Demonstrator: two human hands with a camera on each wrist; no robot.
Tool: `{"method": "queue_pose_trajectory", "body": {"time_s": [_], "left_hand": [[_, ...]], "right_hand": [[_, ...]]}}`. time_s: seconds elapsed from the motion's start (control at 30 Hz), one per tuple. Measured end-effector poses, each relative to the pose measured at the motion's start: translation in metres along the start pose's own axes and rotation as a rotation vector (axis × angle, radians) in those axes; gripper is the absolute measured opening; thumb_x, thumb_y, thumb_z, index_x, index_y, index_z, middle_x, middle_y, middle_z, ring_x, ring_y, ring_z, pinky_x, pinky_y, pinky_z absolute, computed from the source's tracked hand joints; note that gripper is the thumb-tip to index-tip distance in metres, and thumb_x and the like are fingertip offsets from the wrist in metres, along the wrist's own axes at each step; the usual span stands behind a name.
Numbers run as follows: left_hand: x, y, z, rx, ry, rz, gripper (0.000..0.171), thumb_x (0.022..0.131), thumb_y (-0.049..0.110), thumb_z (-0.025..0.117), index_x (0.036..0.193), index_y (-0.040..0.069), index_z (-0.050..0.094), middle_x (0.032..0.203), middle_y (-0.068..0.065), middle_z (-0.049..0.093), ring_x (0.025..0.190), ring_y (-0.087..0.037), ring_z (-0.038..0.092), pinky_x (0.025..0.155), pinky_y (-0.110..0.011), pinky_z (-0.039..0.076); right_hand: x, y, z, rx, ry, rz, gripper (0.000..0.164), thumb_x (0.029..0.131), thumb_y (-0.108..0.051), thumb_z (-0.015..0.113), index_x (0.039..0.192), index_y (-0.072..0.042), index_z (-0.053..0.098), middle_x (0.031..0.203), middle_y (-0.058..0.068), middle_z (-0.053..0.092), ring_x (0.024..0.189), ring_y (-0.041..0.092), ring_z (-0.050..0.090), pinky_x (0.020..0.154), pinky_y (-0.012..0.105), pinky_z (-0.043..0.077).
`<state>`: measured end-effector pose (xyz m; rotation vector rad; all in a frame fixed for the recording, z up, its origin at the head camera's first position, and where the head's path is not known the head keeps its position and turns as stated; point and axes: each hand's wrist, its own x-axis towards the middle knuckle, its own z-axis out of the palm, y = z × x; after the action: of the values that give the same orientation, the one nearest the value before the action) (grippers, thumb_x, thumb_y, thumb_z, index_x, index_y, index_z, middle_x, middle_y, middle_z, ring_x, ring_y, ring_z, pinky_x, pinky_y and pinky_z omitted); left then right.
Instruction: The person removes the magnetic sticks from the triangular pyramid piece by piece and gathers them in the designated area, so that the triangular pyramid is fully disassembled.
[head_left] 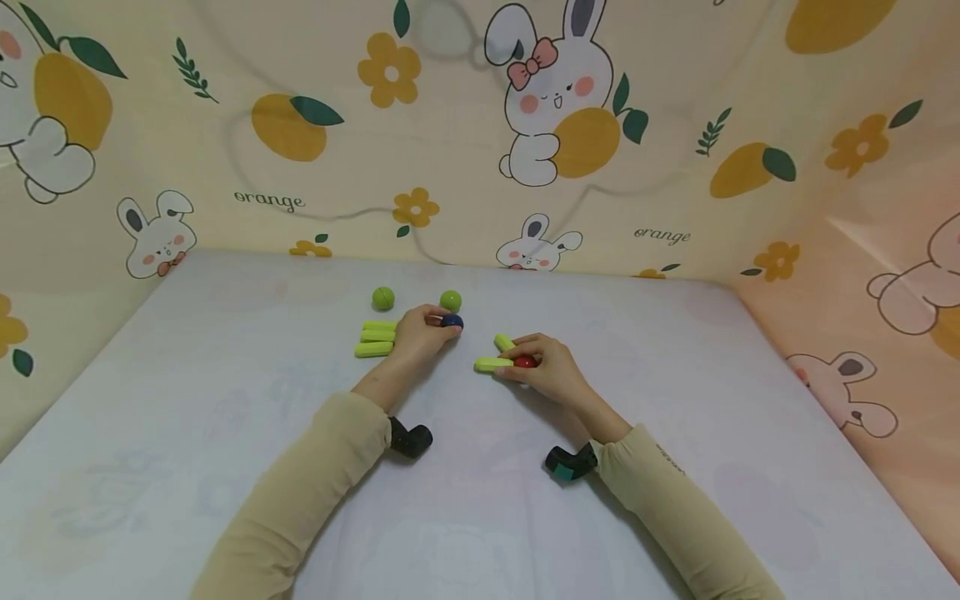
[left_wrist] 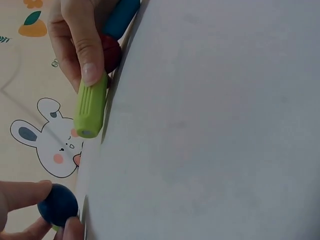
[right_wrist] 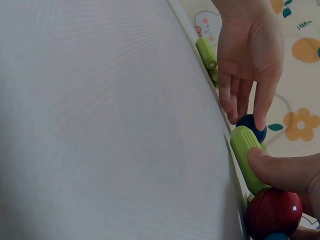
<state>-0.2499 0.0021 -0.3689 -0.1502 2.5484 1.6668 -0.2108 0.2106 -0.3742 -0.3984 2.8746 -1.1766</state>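
My left hand (head_left: 423,337) pinches a dark blue ball (left_wrist: 59,205) between thumb and fingertips. Opposite it, my right hand (head_left: 551,367) holds a ribbed light-green stick (right_wrist: 246,157), thumb pressed along its side. A red ball (right_wrist: 274,212) sits at that stick's inner end, under the right fingers. Past the red ball, a blue stick (left_wrist: 121,19) shows in the left wrist view, partly hidden by the hand. Another light-green stick (head_left: 504,342) points out beside the right fingertips in the head view. In the right wrist view the blue ball appears just beyond the held stick's far end.
Several light-green sticks (head_left: 373,349) lie side by side left of the left hand. Two green balls, one farther left (head_left: 383,298) and one just behind the blue ball (head_left: 451,301), rest toward the back of the white table (head_left: 480,500). A patterned cloth (head_left: 450,167) hangs behind.
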Motion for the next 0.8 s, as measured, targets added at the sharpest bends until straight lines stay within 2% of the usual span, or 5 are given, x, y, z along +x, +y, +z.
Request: {"method": "queue_pose_trajectory", "body": {"time_s": [0.17, 0.5, 0.8], "left_hand": [[0.002, -0.001, 0.000, 0.035, 0.008, 0.004, 0.039, 0.085, 0.017, 0.073, 0.121, 0.006, 0.062, 0.120, -0.017, 0.060, 0.113, -0.031, 0.054, 0.097, -0.041, 0.042], [0.002, -0.002, -0.002, 0.046, -0.027, 0.002, 0.047, 0.082, 0.013, 0.074, 0.126, 0.006, 0.058, 0.121, -0.018, 0.060, 0.114, -0.031, 0.055, 0.098, -0.041, 0.043], [-0.009, -0.003, -0.010, 0.081, -0.027, 0.023, 0.061, 0.080, 0.012, 0.075, 0.134, 0.002, 0.048, 0.121, -0.020, 0.058, 0.111, -0.032, 0.056, 0.096, -0.039, 0.045]], "right_hand": [[0.000, 0.000, 0.000, -0.001, -0.002, 0.002, 0.028, 0.080, -0.021, 0.078, 0.103, -0.006, 0.075, 0.125, 0.017, 0.061, 0.118, 0.036, 0.053, 0.097, 0.047, 0.044], [0.000, 0.001, 0.000, -0.014, -0.019, 0.013, 0.029, 0.081, -0.022, 0.078, 0.105, -0.007, 0.074, 0.127, 0.017, 0.060, 0.120, 0.036, 0.051, 0.099, 0.049, 0.043], [-0.003, 0.005, -0.005, -0.016, -0.080, -0.040, 0.029, 0.082, -0.021, 0.076, 0.109, -0.010, 0.073, 0.130, 0.016, 0.058, 0.121, 0.036, 0.051, 0.099, 0.050, 0.040]]}}
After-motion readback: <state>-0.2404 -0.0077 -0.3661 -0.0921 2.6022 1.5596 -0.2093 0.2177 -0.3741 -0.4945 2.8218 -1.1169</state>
